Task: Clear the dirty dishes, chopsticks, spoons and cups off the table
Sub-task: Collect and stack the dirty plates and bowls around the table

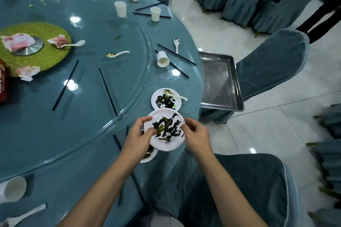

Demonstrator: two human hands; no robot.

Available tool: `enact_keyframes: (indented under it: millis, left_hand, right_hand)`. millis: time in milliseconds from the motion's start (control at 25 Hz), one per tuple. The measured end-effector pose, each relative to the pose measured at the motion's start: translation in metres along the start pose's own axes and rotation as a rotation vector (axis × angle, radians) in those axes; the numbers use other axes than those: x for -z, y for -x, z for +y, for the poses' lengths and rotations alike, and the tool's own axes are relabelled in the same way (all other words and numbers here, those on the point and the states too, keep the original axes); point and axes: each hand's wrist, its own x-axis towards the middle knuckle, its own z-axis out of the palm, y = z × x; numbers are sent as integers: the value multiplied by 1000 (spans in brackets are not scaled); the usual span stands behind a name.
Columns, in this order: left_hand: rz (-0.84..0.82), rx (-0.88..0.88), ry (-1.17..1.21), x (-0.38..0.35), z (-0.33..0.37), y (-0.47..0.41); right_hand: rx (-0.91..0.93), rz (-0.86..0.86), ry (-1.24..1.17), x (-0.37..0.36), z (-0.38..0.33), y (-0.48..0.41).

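Observation:
A white dirty plate [166, 143] smeared with dark and green sauce is held above the table's near edge. My left hand [138, 134] grips its left rim and my right hand [195, 134] grips its right rim. Under it a second dirty plate [149, 155] shows only partly. Just beyond lies another dirty plate [160, 105] with a white spoon [175, 95] on it. Black chopsticks [108, 91], white spoons [117, 54] and paper cups [162, 59] are scattered over the round blue table [73, 143].
A metal tray [219, 83] rests on a covered chair [273, 64] at the table's right edge. A glass turntable [92, 29] carries a green mat [49, 55] with crumpled napkins. More covered chairs stand around. A person's legs [317, 22] are at far right.

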Motion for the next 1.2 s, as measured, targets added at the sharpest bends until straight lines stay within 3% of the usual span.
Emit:
enact_keyframes:
  millis: [280, 680, 880, 1200]
  left_hand:
    - [-16, 1, 48, -76, -7, 46]
    - [181, 6, 152, -229, -19, 163]
    - [200, -3, 118, -293, -19, 200]
    - [206, -15, 116, -345, -8, 214]
  right_hand:
    - [40, 10, -11, 77, 38, 16]
    - [151, -143, 82, 242, 94, 40]
    - [163, -147, 66, 310, 119, 42]
    - [164, -150, 52, 358, 130, 32]
